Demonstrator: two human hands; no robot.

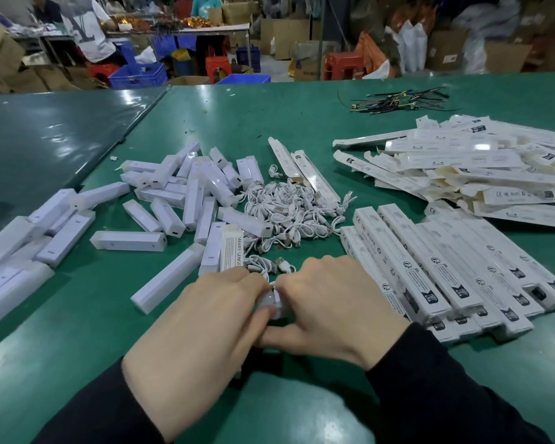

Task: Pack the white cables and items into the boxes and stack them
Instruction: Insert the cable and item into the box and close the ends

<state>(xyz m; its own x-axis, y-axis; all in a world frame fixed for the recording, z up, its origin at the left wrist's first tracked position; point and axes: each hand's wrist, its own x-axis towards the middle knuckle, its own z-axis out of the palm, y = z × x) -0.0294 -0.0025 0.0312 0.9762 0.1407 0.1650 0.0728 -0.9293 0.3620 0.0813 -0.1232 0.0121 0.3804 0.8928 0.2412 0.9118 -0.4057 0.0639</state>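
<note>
on green table (302,123), both hands (205,315) grip upright white item (274,302).

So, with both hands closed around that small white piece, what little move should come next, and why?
Probably push the white piece fully into its box. Both the left hand and the right hand pinch it near the table edge, a cable lies just beyond, and the finished boxes wait at the right for stacking.
</note>
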